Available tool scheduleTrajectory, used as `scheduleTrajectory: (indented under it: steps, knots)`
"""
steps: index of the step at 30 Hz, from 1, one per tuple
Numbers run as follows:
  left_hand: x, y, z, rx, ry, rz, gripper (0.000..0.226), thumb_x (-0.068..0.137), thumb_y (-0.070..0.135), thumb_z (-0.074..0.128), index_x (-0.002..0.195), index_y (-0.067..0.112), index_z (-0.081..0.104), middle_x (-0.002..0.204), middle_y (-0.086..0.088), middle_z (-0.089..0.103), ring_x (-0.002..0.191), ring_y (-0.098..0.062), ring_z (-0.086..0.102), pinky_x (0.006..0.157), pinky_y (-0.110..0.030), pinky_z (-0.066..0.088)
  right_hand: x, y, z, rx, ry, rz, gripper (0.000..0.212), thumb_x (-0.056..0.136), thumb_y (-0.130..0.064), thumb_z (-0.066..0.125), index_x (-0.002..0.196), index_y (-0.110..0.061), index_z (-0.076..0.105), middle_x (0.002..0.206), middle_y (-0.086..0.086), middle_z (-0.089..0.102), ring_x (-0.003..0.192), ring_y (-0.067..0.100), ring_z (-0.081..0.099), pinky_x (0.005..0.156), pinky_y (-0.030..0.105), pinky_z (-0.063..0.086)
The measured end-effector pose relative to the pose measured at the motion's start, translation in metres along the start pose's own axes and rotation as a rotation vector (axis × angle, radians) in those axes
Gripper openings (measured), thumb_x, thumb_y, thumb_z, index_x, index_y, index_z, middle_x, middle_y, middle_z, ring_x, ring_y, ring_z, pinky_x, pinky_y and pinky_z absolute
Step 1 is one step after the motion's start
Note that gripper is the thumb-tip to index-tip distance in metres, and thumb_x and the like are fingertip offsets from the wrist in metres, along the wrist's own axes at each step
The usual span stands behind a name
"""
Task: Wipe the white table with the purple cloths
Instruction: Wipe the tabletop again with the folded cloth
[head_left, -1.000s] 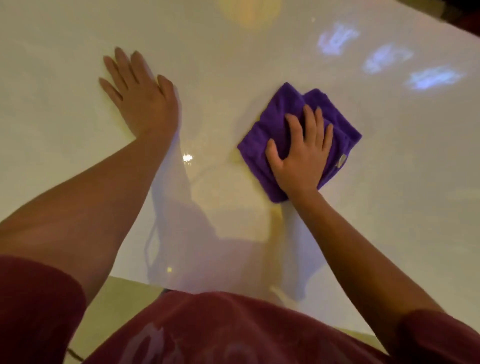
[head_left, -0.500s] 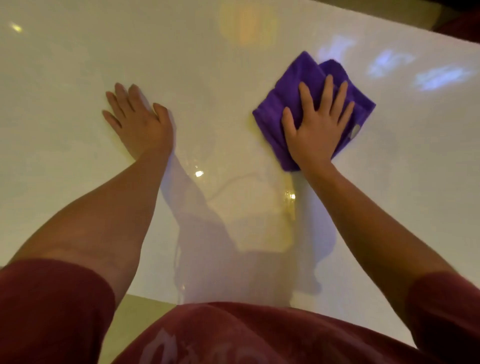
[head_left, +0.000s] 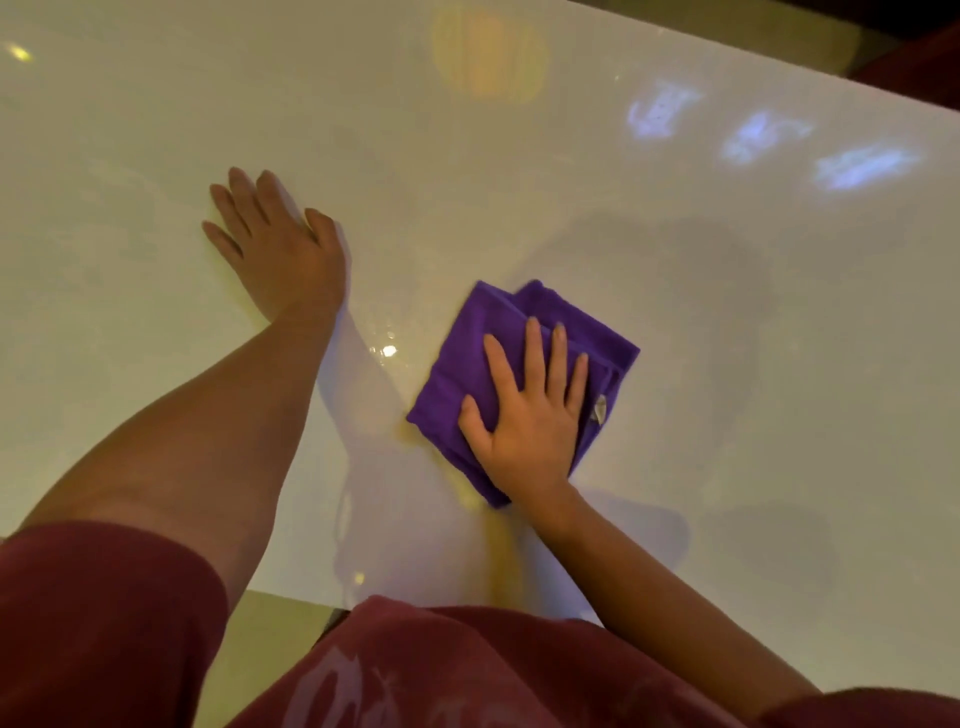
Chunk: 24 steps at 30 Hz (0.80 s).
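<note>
Purple cloth (head_left: 478, 364) lies folded under flat right hand (head_left: 530, 421); left hand (head_left: 280, 249) rests spread on white table (head_left: 727, 364).

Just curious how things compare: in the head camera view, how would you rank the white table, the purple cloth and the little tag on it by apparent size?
Largest to smallest:
1. white table
2. purple cloth
3. tag

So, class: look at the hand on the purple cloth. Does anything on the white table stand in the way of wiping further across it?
Nothing visible does. The right hand presses flat on the purple cloth, and the white table around it shows only reflections. The left hand rests flat on the table, off to the side and apart from the cloth.
</note>
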<state>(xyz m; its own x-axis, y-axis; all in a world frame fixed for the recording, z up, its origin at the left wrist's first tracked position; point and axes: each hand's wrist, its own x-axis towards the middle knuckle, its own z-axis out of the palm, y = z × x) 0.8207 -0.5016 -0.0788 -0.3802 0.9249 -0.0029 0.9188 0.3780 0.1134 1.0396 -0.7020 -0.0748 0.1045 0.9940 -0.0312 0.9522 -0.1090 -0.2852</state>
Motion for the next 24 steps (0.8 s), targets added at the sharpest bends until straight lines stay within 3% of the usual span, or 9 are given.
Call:
scheduleTrajectory:
  steps: [7, 11, 14, 18, 21, 24]
  knots:
    - [0.002, -0.006, 0.001, -0.024, -0.043, 0.037, 0.066, 0.101, 0.042, 0.028, 0.159, 0.011, 0.031, 0.17, -0.014, 0.021, 0.158, -0.035, 0.012, 0.127, -0.056, 0.008, 0.088, -0.04, 0.013, -0.002, 0.068, 0.089, 0.067, 0.101, -0.06, 0.046, 0.16, -0.03, 0.044, 0.174, 0.009, 0.028, 0.163, 0.038, 0.016, 0.131, 0.061, 0.008]
    - [0.003, -0.018, -0.018, -0.432, -0.036, 0.012, 0.062, 0.095, 0.033, 0.047, 0.152, 0.008, 0.044, 0.166, -0.013, 0.032, 0.157, -0.032, 0.019, 0.128, -0.053, 0.01, 0.139, -0.068, 0.014, -0.025, 0.049, 0.119, 0.067, 0.101, -0.061, 0.04, 0.16, -0.029, 0.044, 0.175, 0.01, 0.026, 0.163, 0.038, 0.014, 0.13, 0.063, 0.01]
    - [0.015, -0.049, -0.036, -0.663, 0.018, 0.069, 0.053, 0.092, 0.016, 0.057, 0.144, 0.003, 0.053, 0.161, -0.016, 0.038, 0.155, -0.035, 0.025, 0.123, -0.057, 0.024, 0.177, -0.102, 0.018, -0.05, 0.013, 0.091, 0.069, 0.102, -0.061, 0.037, 0.162, -0.028, 0.039, 0.176, 0.011, 0.022, 0.163, 0.039, 0.011, 0.13, 0.064, 0.007]
    - [0.078, -0.13, -0.047, -0.428, 0.082, 0.135, 0.05, 0.096, 0.018, 0.057, 0.144, 0.003, 0.053, 0.161, -0.019, 0.038, 0.155, -0.04, 0.024, 0.124, -0.057, 0.022, 0.211, -0.157, 0.033, -0.078, 0.011, 0.067, 0.069, 0.103, -0.061, 0.035, 0.164, -0.027, 0.036, 0.176, 0.013, 0.021, 0.163, 0.041, 0.01, 0.13, 0.064, 0.006]
    - [0.123, -0.195, -0.046, -0.172, 0.019, 0.071, 0.058, 0.102, 0.026, 0.051, 0.155, 0.005, 0.038, 0.168, -0.018, 0.023, 0.158, -0.039, 0.012, 0.126, -0.056, 0.013, 0.229, -0.189, 0.042, -0.096, 0.017, 0.073, 0.07, 0.103, -0.061, 0.032, 0.164, -0.027, 0.035, 0.175, 0.013, 0.022, 0.163, 0.041, 0.012, 0.13, 0.064, 0.007]
    - [0.152, -0.247, -0.042, -0.098, 0.022, 0.049, 0.063, 0.106, 0.029, 0.045, 0.161, 0.005, 0.025, 0.171, -0.018, 0.013, 0.159, -0.037, 0.009, 0.127, -0.052, 0.01, 0.249, -0.233, 0.055, -0.112, 0.018, 0.048, 0.07, 0.103, -0.061, 0.032, 0.164, -0.027, 0.036, 0.174, 0.014, 0.026, 0.162, 0.042, 0.016, 0.13, 0.064, 0.009]
